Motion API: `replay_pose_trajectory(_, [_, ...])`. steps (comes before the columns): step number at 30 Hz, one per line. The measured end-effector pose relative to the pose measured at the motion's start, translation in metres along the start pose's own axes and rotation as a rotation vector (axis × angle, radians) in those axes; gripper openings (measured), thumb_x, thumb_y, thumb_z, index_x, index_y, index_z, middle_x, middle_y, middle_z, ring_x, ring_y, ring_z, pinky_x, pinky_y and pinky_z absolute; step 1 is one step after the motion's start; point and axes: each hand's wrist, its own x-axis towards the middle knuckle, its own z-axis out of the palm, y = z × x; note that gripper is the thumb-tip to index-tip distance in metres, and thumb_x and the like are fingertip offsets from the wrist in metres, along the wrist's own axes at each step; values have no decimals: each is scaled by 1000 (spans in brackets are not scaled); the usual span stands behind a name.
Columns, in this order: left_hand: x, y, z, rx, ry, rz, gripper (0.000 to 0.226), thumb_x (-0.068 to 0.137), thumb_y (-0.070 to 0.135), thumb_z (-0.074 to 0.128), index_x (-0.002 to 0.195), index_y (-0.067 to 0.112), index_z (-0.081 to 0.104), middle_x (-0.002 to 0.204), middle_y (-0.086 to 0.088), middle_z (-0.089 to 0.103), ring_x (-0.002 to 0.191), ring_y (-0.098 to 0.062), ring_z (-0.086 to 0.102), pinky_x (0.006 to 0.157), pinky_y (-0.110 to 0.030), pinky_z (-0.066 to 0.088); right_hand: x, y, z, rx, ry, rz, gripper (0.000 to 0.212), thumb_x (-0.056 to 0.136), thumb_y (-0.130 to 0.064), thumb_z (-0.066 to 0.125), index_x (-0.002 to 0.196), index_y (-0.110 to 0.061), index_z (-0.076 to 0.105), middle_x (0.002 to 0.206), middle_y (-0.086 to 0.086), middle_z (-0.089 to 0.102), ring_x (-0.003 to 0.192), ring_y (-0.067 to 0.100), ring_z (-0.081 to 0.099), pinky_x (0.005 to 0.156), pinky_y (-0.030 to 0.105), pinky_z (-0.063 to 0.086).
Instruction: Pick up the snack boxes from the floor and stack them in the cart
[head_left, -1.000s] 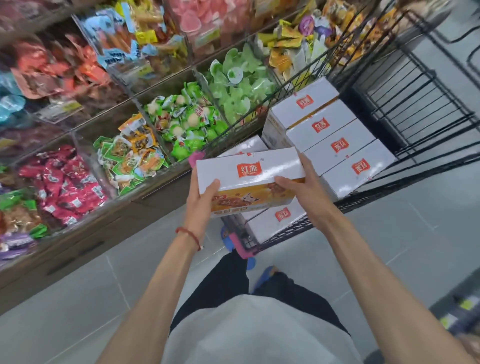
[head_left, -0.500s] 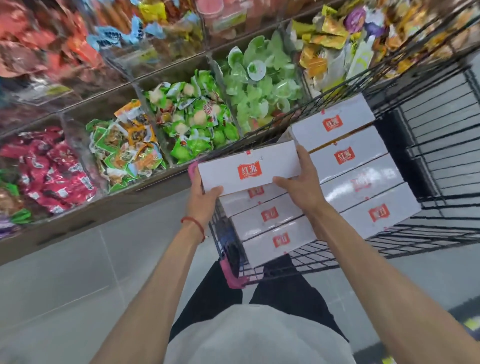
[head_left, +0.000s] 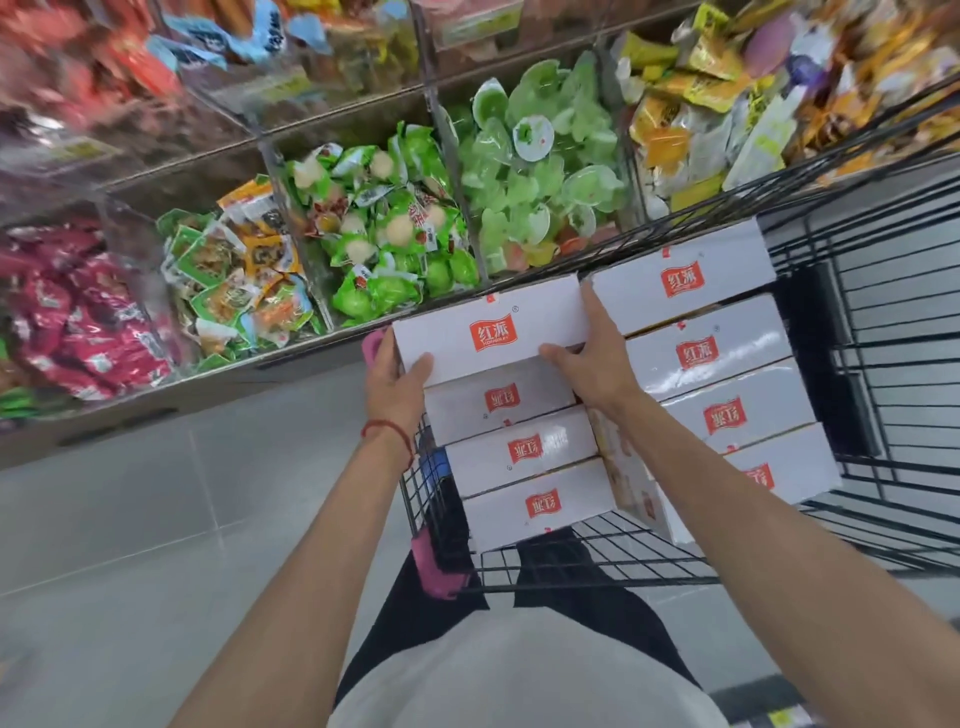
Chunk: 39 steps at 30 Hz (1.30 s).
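I hold a white snack box (head_left: 488, 330) with a red logo by its two ends, over the far end of the near row in the black wire cart (head_left: 883, 364). My left hand (head_left: 397, 382) grips its left end, thumb on top. My right hand (head_left: 597, 358) grips its right end, fingers along the side. Under and in front of it lie three like boxes (head_left: 519, 449) in a row. A second, taller stack of several boxes (head_left: 727, 358) fills the cart to the right. Whether the held box rests on the row I cannot tell.
Clear bins of wrapped snacks (head_left: 374, 234) run along the shelf just left of and beyond the cart. Pink corner caps (head_left: 434, 569) mark the cart's near end. Grey tiled floor (head_left: 156, 519) lies at the left. My legs stand against the cart's near rail.
The box has gone from tilted in front of the cart to flat over the near row's far end. The view has closed in on the cart.
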Motion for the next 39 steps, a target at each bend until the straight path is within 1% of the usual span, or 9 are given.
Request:
replay_pose_trajectory(3, [-5,4,1,54,12,27,46,78,27,70,111,59,61,147,-5,50,118,-18,64,105,-53,50,-3,-4,2,-92,43,-29,92,88,-6,79,161,-2,22,164,13,33,151,24,30,98,-7,26])
replay_pose_trajectory(5, [-12,14,3,119,10,50,44,84,23,69,111,54,56,147,-6,50,111,-9,63,106,-39,50,-9,-9,7,-121,98,-41,80,87,-4,79,155,-2,38,162,16,35,151,27,32,117,17,28])
replay_pose_trajectory(8, [-20,25,4,184,8,51,40,91,15,70,105,51,60,143,-4,55,108,-7,63,109,-35,48,-23,-15,19,-139,163,-49,62,87,3,76,144,-3,53,161,18,35,152,28,32,118,27,34])
replay_pose_trajectory(12, [-32,29,-8,156,-10,28,49,88,9,73,134,18,61,133,2,65,115,-10,63,105,-26,47,-52,-23,40,-92,239,-63,54,90,6,66,140,-11,57,152,11,44,136,32,51,112,48,47])
replay_pose_trajectory(17, [-59,31,-40,137,-14,15,45,93,16,69,136,12,58,130,1,61,119,-13,57,99,-25,43,-97,-41,60,96,205,9,49,93,-2,68,139,-16,58,135,-3,55,129,12,48,111,32,44])
replay_pose_trajectory(20, [-78,30,-64,94,-3,59,33,96,11,64,128,10,62,127,-5,64,114,-14,59,98,-26,45,-120,-47,73,249,169,45,47,92,-3,69,136,-17,61,134,-3,59,126,12,53,94,20,47])
replay_pose_trajectory(24, [-104,18,-94,2,102,89,23,96,9,63,118,17,66,116,-2,70,107,-15,65,104,-41,50,-145,-52,89,311,79,26,43,92,-4,72,132,-17,65,125,-6,67,110,2,61,93,23,50])
replay_pose_trajectory(32, [-214,-42,-142,-278,407,197,26,97,1,58,105,23,68,108,3,71,104,-14,65,102,-40,48,-211,-44,124,257,-294,-160,41,89,-5,77,127,-15,67,122,1,71,104,12,66,78,9,50])
replay_pose_trajectory(39, [-331,-112,-190,-501,676,152,27,94,-2,58,101,22,69,105,1,72,99,-17,65,87,-32,51,-299,-45,174,63,-607,-234,33,91,-7,75,123,-12,68,118,6,72,104,12,66,95,28,51])
